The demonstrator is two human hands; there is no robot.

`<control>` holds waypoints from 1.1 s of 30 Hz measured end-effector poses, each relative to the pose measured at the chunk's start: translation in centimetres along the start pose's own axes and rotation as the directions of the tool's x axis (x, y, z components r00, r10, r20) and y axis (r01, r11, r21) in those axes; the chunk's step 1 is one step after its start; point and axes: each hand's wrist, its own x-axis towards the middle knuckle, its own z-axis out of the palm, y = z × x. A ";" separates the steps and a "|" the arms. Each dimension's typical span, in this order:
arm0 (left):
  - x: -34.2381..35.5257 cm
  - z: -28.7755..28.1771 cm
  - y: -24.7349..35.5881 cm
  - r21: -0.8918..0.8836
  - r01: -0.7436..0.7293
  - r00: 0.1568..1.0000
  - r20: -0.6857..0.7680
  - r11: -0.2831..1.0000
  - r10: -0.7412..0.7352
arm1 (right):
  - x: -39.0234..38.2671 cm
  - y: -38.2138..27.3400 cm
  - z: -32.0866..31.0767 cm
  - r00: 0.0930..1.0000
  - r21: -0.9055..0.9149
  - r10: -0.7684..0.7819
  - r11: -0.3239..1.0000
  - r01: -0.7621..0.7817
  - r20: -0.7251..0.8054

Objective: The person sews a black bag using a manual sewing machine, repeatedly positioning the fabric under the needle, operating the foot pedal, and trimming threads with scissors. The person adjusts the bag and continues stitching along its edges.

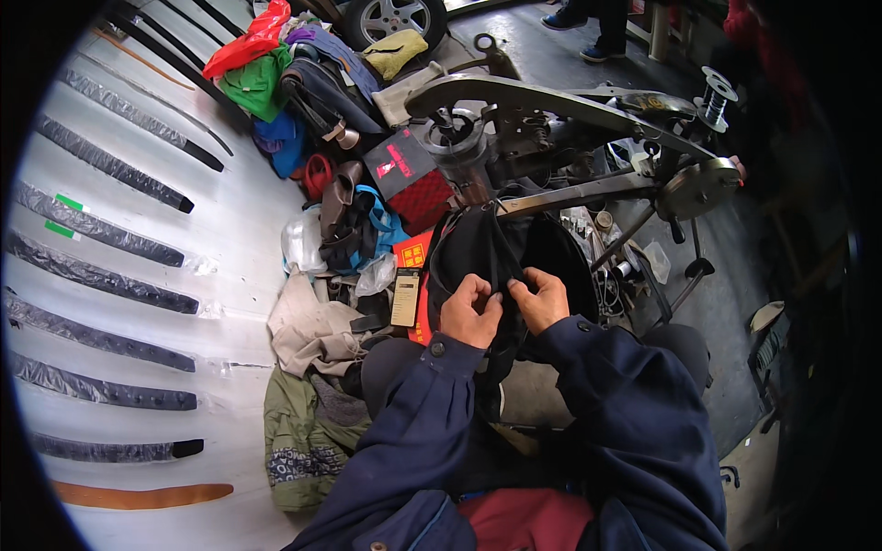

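My left hand (471, 312) and my right hand (540, 301) are close together in front of my knees. Each pinches the fabric of a black bag (467, 248), with thumb and fingers pressed together. A dark strip of the bag runs up between my fingertips toward the machine. The bag's upper end lies against the arm of a metal hand-cranked sewing machine (579, 195). Its lower part hangs between my legs, partly hidden by my hands and sleeves.
Left of the bag lies a phone (405, 297) with a lit screen, near a red and black box (410, 179) and piled cloths and bags. Plastic-wrapped dark strips (110, 344) hang on the white panel. A thread spool (719, 90) tops the machine; a person's legs (606, 28) stand beyond.
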 end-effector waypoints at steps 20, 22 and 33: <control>-0.3 -0.4 0.6 0.084 -0.041 0.999 -0.016 0.996 0.043 | 0.5 0.0 0.2 0.991 0.205 -0.030 0.979 0.003 0.128; -0.3 -0.5 0.5 0.074 -0.032 0.999 -0.004 0.997 0.032 | 0.8 0.1 0.4 0.988 0.259 -0.077 0.965 0.040 0.133; -0.5 -0.5 1.1 0.124 -0.061 0.998 -0.011 0.990 0.063 | 0.3 -0.9 -0.2 0.976 -0.062 -0.219 0.974 0.217 -0.022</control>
